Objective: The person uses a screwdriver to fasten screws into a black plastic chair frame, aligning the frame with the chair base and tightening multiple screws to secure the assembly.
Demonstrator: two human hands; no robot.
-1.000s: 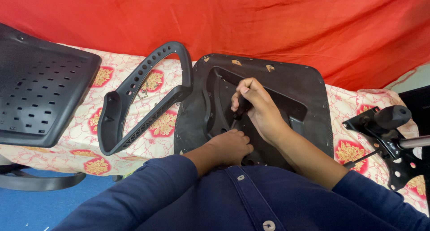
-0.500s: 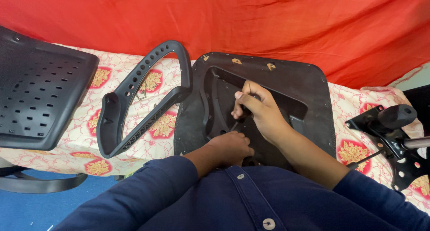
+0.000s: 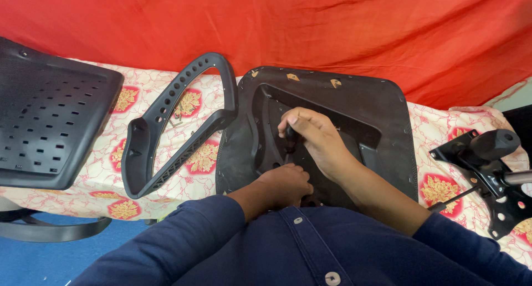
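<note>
Head view: the seat pan (image 3: 354, 106), black and turned underside up, lies on the flowered cloth (image 3: 443, 180) in front of the person, near the middle of the view. The right hand (image 3: 313, 136) is closed around a dark tool handle (image 3: 291, 133) that stands on the pan's inner plate. The left hand (image 3: 285, 183) rests just below it, fingers curled down onto the pan; I cannot tell if it holds something small.

The pan looks stiff and rather heavy, a hard shell with fabric stapled around the edge. It should not bend, and it sits flat, so it will probably not slide much on the cloth. The raised rim seems the good place to take it, with both hands.

To the left lies an armrest (image 3: 166, 131), touching the pan's left edge, and further left a perforated backrest (image 3: 50, 119). On the right lies a metal mechanism (image 3: 487, 169), apart from the pan.
</note>
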